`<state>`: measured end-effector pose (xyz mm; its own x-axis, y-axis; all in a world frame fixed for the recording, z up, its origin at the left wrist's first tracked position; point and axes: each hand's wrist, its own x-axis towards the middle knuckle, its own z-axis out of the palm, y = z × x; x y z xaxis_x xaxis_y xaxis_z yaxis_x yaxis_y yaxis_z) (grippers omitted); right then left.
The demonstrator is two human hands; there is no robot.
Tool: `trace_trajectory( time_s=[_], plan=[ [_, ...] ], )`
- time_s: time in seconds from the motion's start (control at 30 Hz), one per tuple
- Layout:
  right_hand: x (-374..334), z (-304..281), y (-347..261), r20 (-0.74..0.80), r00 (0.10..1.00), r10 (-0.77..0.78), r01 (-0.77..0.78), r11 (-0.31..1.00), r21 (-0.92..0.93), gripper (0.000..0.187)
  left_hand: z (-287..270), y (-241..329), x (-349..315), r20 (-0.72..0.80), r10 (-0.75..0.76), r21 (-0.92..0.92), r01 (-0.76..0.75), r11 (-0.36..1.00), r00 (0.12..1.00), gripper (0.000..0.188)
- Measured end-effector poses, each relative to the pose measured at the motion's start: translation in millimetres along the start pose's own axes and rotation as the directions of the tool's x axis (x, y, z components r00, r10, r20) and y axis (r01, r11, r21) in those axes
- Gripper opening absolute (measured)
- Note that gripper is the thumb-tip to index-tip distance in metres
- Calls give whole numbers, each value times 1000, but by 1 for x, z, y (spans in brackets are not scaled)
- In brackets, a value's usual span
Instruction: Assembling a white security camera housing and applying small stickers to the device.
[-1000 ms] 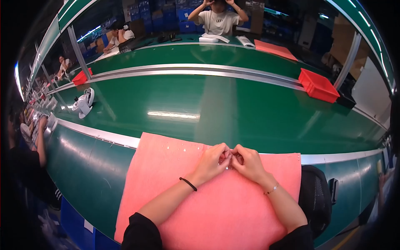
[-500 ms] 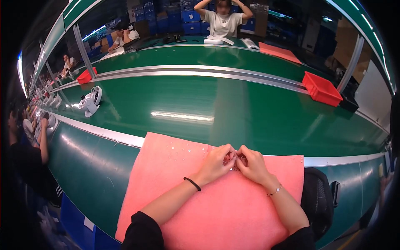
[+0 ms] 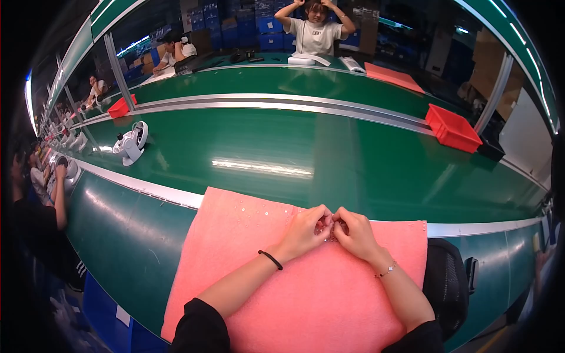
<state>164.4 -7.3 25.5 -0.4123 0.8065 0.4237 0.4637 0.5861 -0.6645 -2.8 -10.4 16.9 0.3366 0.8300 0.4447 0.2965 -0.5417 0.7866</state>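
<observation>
My left hand [image 3: 307,229] and my right hand [image 3: 356,236] meet near the far edge of a pink foam sheet [image 3: 294,300]. Both are closed, thumbs and forefingers pinched together fingertip to fingertip. Whatever lies between the fingertips is too small and too covered to make out. Several tiny shiny pieces [image 3: 331,239] show on the foam beneath and between the hands. More small silvery, round pieces [image 3: 243,209] are scattered over the sheet's far left part. A black band circles my left wrist, a thin bracelet my right.
Beyond the sheet runs a green belt [image 3: 253,141] carrying a white round-headed device [image 3: 133,143] at left. A red bin [image 3: 453,128] stands far right, a black mesh bag or cushion [image 3: 444,285] right of the foam. Several people sit across and to the left.
The white device and a lighter band on the green belt have shifted slightly right. My hands stay in nearly the same place, still pinched together.
</observation>
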Motion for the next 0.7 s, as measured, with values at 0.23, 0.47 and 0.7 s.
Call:
trace_trajectory(
  time_s=[0.23,0.47,0.7],
  plan=[
    [0,1,0,-24,999,-29,29,1000,-5,4,0,-1,0,-9,20,26,-20,999,1000,15],
    [0,2,2,-15,1000,-23,23,1000,-9,4,1,-3,-1,-11,39,30,-38,999,999,16],
    [-1,0,-1,-10,1000,-28,27,999,-40,8,0,-2,-1,-6,31,29,-31,999,999,16]
  ],
)
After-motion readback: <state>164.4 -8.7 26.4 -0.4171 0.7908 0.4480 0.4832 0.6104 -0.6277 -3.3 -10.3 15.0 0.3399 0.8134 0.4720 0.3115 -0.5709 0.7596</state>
